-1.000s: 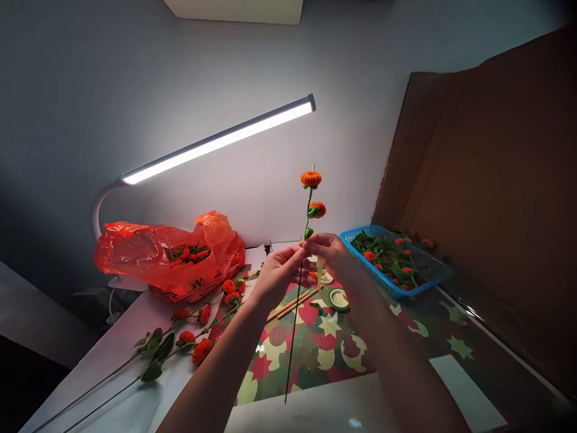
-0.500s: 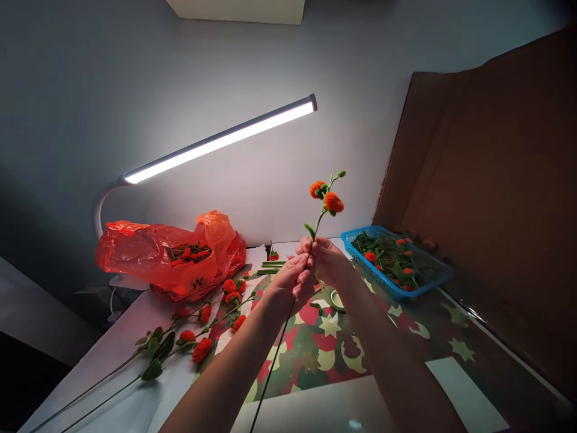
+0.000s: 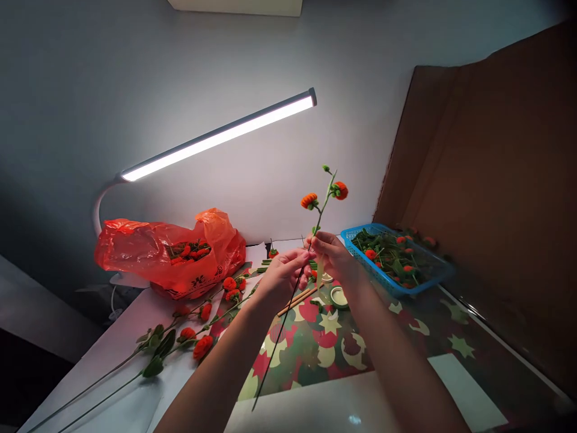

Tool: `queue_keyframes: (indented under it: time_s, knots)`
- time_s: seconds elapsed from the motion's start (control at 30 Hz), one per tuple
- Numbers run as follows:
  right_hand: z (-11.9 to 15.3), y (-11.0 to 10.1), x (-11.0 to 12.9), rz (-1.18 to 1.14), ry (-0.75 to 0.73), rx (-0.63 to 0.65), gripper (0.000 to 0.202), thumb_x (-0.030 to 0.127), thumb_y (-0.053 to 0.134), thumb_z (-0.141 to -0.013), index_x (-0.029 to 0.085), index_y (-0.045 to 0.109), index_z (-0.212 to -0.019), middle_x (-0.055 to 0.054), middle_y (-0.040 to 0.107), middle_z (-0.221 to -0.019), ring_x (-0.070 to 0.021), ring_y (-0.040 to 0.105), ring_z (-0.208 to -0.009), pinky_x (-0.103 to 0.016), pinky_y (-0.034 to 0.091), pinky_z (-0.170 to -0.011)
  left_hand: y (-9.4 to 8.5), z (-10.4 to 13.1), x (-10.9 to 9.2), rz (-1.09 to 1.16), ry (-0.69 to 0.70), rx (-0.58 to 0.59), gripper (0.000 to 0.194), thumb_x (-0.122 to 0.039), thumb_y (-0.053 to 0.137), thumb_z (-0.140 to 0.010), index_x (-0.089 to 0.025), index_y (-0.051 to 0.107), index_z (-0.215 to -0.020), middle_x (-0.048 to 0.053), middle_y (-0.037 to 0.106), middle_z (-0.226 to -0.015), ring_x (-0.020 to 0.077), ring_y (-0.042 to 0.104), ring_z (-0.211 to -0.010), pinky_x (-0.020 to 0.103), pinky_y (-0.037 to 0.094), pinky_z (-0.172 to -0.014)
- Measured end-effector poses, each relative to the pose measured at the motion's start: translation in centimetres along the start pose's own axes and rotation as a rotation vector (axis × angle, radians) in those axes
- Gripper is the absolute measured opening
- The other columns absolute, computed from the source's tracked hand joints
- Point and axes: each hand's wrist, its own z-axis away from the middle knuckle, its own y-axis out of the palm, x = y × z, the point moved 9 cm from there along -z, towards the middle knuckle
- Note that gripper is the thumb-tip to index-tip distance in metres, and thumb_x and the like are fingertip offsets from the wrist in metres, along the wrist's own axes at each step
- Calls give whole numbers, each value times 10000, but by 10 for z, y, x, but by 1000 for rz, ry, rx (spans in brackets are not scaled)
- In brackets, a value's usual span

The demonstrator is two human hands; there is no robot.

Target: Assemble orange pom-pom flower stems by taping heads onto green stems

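Note:
A flower stem (image 3: 328, 193) with two orange blooms and a small green bud at its top leans up and to the right above the table. My right hand (image 3: 331, 251) is closed on this stem just below a small green leaf, and a strip of pale green tape hangs beneath its fingers. Just left of it, my left hand (image 3: 291, 270) pinches the same stem lower down. The thin dark lower part of the stem runs down between my forearms, toward the front edge of the patterned sheet (image 3: 311, 355).
A red plastic bag (image 3: 139, 249) holding orange flowers stands left, below a lit lamp (image 3: 220, 138). Finished-looking stems (image 3: 202, 347) lie in front. A blue basket (image 3: 399, 291) of flowers stands right, beside cardboard (image 3: 487, 180). Tape rolls (image 3: 339, 297) and brown sticks (image 3: 300, 300) lie behind the hands.
The flower stem has turned, so its blooms now spread to both sides and the bud points left. My hands have shifted slightly; the tape strip and brown sticks now show below them.

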Motion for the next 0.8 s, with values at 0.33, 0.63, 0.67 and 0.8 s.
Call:
queue_keyframes:
  time_s: [0.33,0.63,0.67,0.8]
  knots:
    - [0,4,-15,-9,35,87,311,440,772,-593,185,611,-665,30,494,-650,-79,418,-553,-231,408,-557,9,-2,18,194,-21,73,247,-356,703,-699,-139,598,-752,-64,504,-489,25,416,-323,135,373,-334]
    - [-1,-7,0,235,29,21,238,363,749,-644,157,633,-610,32,551,-573,-88,481,-544,-232,387,-543,-12,5,-24,-418,254,-191,216,-330,714,-689,-119,671,-708,9,623,-585,94,574,-531,183,452,-493]
    - [-1,-6,-1,230,33,30,237,368,751,-640,160,642,-616,28,562,-585,-92,489,-557,-235,390,-552,-11,3,-19,-355,205,-147,220,-331,717,-687,-119,668,-715,9,621,-580,88,567,-523,179,446,-485]
    - [0,-6,0,214,45,55,240,396,758,-624,175,676,-667,28,569,-592,-103,500,-593,-244,390,-584,-6,-2,-5,-142,59,-29,253,-344,742,-656,-122,647,-732,6,611,-567,74,553,-497,156,413,-445]
